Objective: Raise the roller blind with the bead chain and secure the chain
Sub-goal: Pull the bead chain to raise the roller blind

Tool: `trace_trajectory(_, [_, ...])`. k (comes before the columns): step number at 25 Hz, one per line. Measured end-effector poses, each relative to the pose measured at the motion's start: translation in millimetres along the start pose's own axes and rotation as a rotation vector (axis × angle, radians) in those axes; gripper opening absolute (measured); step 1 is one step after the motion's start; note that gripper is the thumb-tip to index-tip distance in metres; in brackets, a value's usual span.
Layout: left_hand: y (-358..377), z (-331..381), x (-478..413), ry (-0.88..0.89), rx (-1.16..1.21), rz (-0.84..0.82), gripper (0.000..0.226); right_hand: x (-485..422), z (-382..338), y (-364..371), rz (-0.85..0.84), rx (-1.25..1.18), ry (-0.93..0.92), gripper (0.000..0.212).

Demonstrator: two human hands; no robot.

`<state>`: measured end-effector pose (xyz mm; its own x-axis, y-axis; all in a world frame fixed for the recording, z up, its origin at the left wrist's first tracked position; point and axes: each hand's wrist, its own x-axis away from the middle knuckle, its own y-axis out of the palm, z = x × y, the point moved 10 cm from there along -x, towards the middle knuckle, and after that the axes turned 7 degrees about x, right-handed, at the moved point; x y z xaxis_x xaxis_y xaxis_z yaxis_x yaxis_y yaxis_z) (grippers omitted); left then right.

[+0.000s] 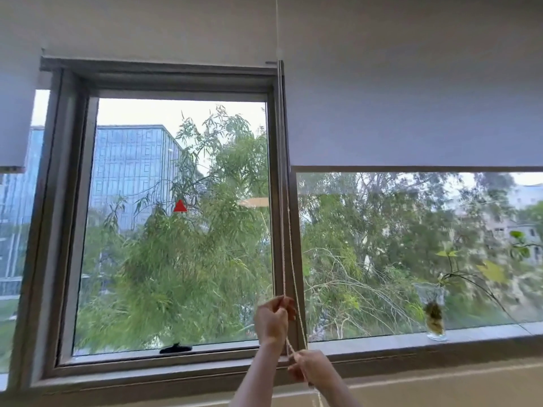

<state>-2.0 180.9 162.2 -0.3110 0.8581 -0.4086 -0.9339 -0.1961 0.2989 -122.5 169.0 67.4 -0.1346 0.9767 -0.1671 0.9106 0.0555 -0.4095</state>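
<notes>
Left hand (273,320) at 6 o'clock in view, forearm rising from the bottom edge; fingers curled closed round one strand of the cream-white bead chain (283,259), the grip against the mullion between the two panes. Right hand (313,367) lower and just toward 5 o'clock of the left; fingers bent round the chain where the strands cross, holding it firmly. Hands near each other, not touching. Chain: two strands run up the mullion toward 12 o'clock, taut above the left hand, the loose end dropping out of view below the right hand. Pale grey fabric roller blind (411,113) at 2 o'clock, part-lowered; its dark bottom bar crosses the upper part of the right-hand pane. Cannot tell which blind the chain drives. Centre pane uncovered; small red triangle sticker (179,206) on the glass near centre, black window handle (175,348) on the lower frame at 7 o'clock. Clear glass vase with a leafy cutting (435,318) stands on the grey window sill (382,340) at 4 o'clock. Trees and a glass-fronted building outside.
</notes>
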Motion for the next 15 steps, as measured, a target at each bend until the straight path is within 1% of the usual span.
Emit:
trace_trajectory(1, [-5, -8, 4, -0.008, -0.018, 0.009, 0.019, 0, 1, -8, 0.014, -0.057, 0.021, 0.02])
trace_trajectory(3, [-8, -23, 11, -0.024, -0.064, 0.008, 0.021, -3, -10, -24, 0.059, -0.163, -0.008, 0.023])
trace_trajectory(6, [7, -35, 26, -0.011, -0.111, -0.053, 0.031, -6, -44, -44, 0.135, -0.218, -0.094, 0.045])
trace_trajectory(7, [13, -36, 32, -0.008, -0.119, -0.065, 0.032, -5, -58, -49, 0.17, -0.22, -0.128, 0.045])
trace_trajectory(9, [21, -39, 42, -0.024, -0.118, -0.066, 0.034, -2, -85, -61, 0.241, -0.204, -0.194, 0.033])
trace_trajectory(11, [25, -37, 46, -0.029, -0.132, -0.074, 0.037, 2, -100, -66, 0.255, -0.226, -0.238, 0.027])
trace_trajectory(13, [35, -35, 48, -0.017, -0.112, -0.149, 0.033, 4, -98, -69, 0.268, -0.286, -0.263, 0.026])
trace_trajectory(15, [44, -33, 52, -0.016, -0.104, -0.25, 0.029, 6, -95, -74, 0.311, -0.298, -0.285, 0.025])
